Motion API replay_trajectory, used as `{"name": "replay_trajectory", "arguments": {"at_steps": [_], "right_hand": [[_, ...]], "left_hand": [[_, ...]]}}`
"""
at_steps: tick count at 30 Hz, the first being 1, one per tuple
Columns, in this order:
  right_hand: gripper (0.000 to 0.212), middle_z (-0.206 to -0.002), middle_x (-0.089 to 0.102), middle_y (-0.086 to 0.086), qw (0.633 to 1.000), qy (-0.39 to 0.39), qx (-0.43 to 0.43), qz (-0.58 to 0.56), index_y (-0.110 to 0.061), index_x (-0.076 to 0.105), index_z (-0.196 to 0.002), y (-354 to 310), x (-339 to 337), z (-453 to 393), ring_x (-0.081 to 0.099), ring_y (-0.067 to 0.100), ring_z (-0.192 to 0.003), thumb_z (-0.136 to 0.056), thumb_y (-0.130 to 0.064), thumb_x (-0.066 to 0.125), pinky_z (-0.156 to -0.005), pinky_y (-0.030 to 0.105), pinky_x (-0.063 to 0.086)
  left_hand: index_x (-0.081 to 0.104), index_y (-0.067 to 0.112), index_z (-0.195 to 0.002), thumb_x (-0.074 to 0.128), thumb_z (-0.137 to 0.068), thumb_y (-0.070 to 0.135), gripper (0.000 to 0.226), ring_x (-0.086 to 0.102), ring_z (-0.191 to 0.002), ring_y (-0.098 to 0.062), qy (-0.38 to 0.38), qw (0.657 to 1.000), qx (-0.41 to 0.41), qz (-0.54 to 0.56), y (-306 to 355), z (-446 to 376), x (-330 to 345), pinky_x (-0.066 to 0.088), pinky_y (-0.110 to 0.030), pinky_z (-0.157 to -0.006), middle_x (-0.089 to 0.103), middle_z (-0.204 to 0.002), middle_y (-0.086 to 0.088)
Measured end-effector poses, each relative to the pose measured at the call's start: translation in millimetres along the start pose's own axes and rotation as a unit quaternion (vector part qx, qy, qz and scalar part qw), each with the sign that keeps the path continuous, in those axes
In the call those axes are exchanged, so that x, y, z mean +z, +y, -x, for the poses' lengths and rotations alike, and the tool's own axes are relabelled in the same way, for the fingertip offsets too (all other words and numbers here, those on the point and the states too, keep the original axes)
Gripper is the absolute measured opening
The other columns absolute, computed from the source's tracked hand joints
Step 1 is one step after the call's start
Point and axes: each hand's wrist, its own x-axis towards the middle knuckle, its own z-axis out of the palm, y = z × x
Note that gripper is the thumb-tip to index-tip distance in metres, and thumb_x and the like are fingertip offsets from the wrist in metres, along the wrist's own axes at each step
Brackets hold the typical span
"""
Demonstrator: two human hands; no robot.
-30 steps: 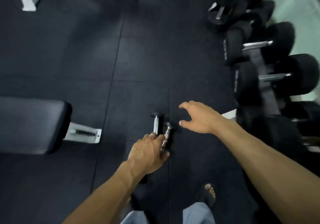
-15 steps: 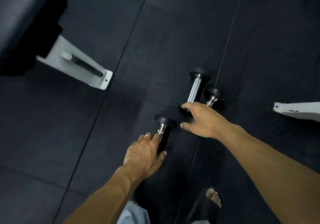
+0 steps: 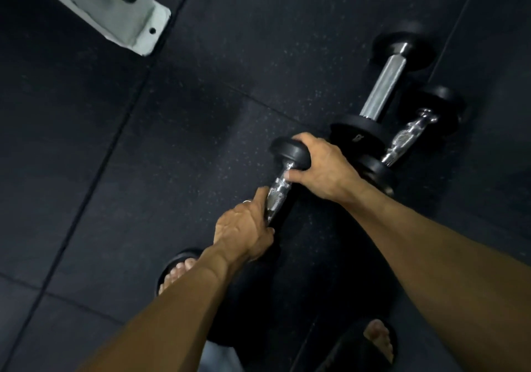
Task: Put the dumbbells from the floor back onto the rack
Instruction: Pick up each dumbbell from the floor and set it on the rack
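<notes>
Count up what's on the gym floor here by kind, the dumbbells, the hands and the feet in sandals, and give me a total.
Dumbbells: 3, one gripped by both hands, one with a smooth handle, one with a knurled handle
Hands: 2, left hand, right hand
Feet in sandals: 2
Total: 7

The only marking I can find is a small pale mark on the flat black end of the middle dumbbell (image 3: 357, 135), just past my right hand (image 3: 327, 167). It may be a letter or a logo, but it is too small and dim for me to read. Nothing else down here carries any lettering or numbers I can make out.
</notes>
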Motion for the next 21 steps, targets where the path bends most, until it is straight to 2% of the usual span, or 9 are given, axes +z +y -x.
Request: {"name": "replay_trajectory", "arguments": {"at_steps": [4,11,18,21], "right_hand": [[0.061,-0.118,0.061,0.002,0.999,0.021,-0.014,-0.033,-0.026,0.052,-0.132,8.0,4.1,-2.7,0.060,0.021,-0.109,-0.077,-0.029,0.079,-0.099,0.038,0.048],[0.058,-0.116,0.062,0.000,0.997,0.049,-0.018,-0.055,-0.027,0.054,-0.129,2.9,-28.6,37.4,0.060,0.018,-0.108,-0.078,-0.029,0.080,-0.098,0.037,0.049],[0.054,-0.109,0.065,-0.002,0.987,0.119,-0.015,-0.109,-0.028,0.056,-0.122,-7.3,-129.3,118.0,0.064,0.019,-0.102,-0.075,-0.028,0.082,-0.092,0.042,0.052],[0.054,-0.110,0.063,-0.002,0.981,0.157,-0.011,-0.112,-0.033,0.054,-0.123,-4.1,-190.3,164.1,0.061,0.020,-0.104,-0.076,-0.032,0.081,-0.094,0.042,0.050]], "left_hand": [[0.031,0.034,-0.129,0.065,-0.084,0.028,0.057,0.061,-0.098,-0.030,0.005,1.000,-0.014,0.019,1.3,-2.0,0.8,0.040,-0.034,-0.074,0.065,-0.107,-0.006],[0.032,0.039,-0.125,0.067,-0.079,0.030,0.059,0.061,-0.100,-0.030,0.008,1.000,0.009,0.027,23.1,31.8,-24.8,0.046,-0.038,-0.080,0.066,-0.106,-0.004],[0.033,0.040,-0.123,0.067,-0.080,0.029,0.056,0.059,-0.097,-0.027,0.036,0.996,0.084,-0.006,106.0,90.2,-92.0,0.040,-0.034,-0.074,0.065,-0.099,0.000],[0.036,0.037,-0.122,0.066,-0.080,0.027,0.052,0.058,-0.087,-0.025,0.055,0.990,0.124,-0.029,163.4,121.6,-127.7,0.039,-0.033,-0.069,0.061,-0.089,0.004]]}}
